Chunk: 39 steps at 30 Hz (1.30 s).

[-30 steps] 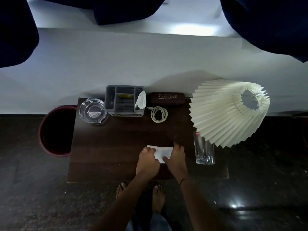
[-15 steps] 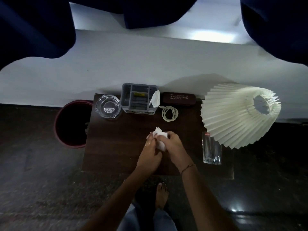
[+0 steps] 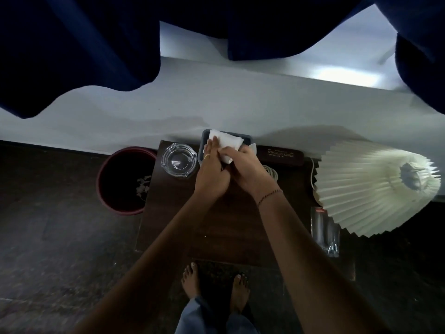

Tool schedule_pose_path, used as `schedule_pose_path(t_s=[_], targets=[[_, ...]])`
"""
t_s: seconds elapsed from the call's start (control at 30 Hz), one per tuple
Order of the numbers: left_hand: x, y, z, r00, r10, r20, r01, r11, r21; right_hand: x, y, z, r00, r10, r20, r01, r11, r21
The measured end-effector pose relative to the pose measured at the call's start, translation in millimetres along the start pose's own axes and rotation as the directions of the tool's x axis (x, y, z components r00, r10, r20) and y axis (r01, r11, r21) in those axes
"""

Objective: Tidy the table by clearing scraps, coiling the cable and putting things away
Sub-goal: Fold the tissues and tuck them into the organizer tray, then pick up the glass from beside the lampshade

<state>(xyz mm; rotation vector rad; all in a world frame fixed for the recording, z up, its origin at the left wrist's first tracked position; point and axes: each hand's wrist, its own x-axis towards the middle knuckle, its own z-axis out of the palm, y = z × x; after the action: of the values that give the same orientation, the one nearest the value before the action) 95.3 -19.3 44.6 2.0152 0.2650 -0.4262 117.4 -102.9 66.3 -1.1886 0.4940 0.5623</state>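
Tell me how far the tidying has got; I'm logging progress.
Done: the cable lies coiled and scraps sit in the bin. In hand: the right hand grips a folded paper over the grey organizer, the left hand flat against it. Left, perhaps: the ashtray, case and tumbler stand out on the table.

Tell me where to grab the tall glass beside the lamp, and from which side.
Probably best to wrap the tall glass round its straight wall, low down, coming from the table's open middle. It stands upright, and the pleated lampshade crowds its top and right side.
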Motion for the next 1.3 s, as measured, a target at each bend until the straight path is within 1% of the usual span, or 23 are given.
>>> schedule_pose_path(t_s=[0.2,0.3,0.4,0.47,0.57,0.63,0.67,0.7,0.73,0.8,0.83,0.87,0.9,1.0,1.07,1.1,1.17,1.23,1.27,1.3], targets=[[23.5,-3.3,-16.0,0.99,-0.131,0.057,0.138,0.979,-0.148,27.0,-0.1,15.1,0.999,0.035,-0.042,-0.037,0.999,-0.036],[31.1,-9.4,-20.4,0.986,-0.152,0.065,0.163,0.961,-0.224,33.9,2.5,19.9,0.999,0.038,-0.03,-0.041,0.994,-0.104],[41.4,-19.8,-22.7,0.973,-0.218,0.077,0.231,0.931,-0.282,34.7,-0.4,22.7,1.0,0.028,-0.001,-0.028,0.986,-0.162],[38.3,-14.0,-24.6,0.974,-0.214,0.074,0.226,0.935,-0.274,34.1,-1.5,22.5,1.0,0.024,0.001,-0.023,0.977,-0.21],[27.6,-7.7,-24.1,0.99,-0.125,0.066,0.137,0.966,-0.219,31.9,2.3,18.1,0.999,-0.026,-0.023,0.018,0.951,-0.308],[19.0,-14.7,-18.7,0.996,-0.085,0.01,0.085,0.981,-0.177,21.9,5.6,13.8,0.993,-0.087,-0.085,0.052,0.937,-0.344],[13.4,-18.3,-14.6,0.995,-0.087,-0.053,0.081,0.99,-0.118,12.9,7.2,9.4,0.984,-0.123,-0.13,0.068,0.927,-0.368],[8.0,-24.4,-8.7,0.989,-0.095,-0.116,0.089,0.994,-0.061,2.8,10.3,2.6,0.971,-0.162,-0.175,0.078,0.91,-0.407],[-0.3,-27.4,-2.5,0.975,-0.137,-0.173,0.128,0.99,-0.059,-8.9,14.8,-6.0,0.956,-0.202,-0.213,0.084,0.883,-0.463],[-21.9,-28.6,13.2,0.936,-0.252,-0.248,0.198,0.955,-0.221,-34.8,26.8,-27.3,0.929,-0.274,-0.248,0.09,0.819,-0.567],[-33.5,-28.5,22.6,0.916,-0.303,-0.264,0.218,0.926,-0.307,-47.0,34.1,-38.3,0.924,-0.291,-0.248,0.084,0.787,-0.611],[-43.9,-27.3,33.3,0.899,-0.354,-0.258,0.251,0.9,-0.357,-61.0,40.8,-49.4,0.924,-0.297,-0.241,0.077,0.761,-0.644],[-52.3,-27.8,46.2,0.894,-0.386,-0.227,0.283,0.88,-0.38,-74.1,47.5,-61.2,0.926,-0.292,-0.241,0.062,0.745,-0.664],[-74.4,-25.1,90.3,0.893,-0.441,-0.087,0.38,0.845,-0.377,-118.7,68.0,-103.2,0.912,-0.312,-0.266,0.019,0.681,-0.732],[-85.5,-22.6,121.4,0.895,-0.445,0.021,0.424,0.837,-0.346,-149.6,77.6,-136.4,0.892,-0.283,-0.352,-0.079,0.669,-0.739],[-88.2,-22.0,137.7,0.893,-0.442,0.084,0.445,0.839,-0.312,-162.9,79.2,-153.8,0.864,-0.27,-0.424,-0.133,0.691,-0.71],[-92.9,-18.8,168.9,0.861,-0.448,0.241,0.5,0.831,-0.244,-178.8,80.9,-191.2,0.772,-0.299,-0.561,-0.191,0.732,-0.654],[-99.4,-13.2,195.8,0.816,-0.446,0.368,0.534,0.825,-0.183,-180.0,79.3,-223.6,0.694,-0.353,-0.627,-0.231,0.716,-0.658],[-100.9,-11.5,208.1,0.802,-0.436,0.409,0.53,0.835,-0.148,-174.8,78.9,-237.4,0.678,-0.34,-0.652,-0.253,0.724,-0.641],[-102.1,-6.4,215.8,0.794,-0.43,0.43,0.524,0.843,-0.124,-167.0,78.5,-248.7,0.684,-0.286,-0.671,-0.274,0.753,-0.599]])
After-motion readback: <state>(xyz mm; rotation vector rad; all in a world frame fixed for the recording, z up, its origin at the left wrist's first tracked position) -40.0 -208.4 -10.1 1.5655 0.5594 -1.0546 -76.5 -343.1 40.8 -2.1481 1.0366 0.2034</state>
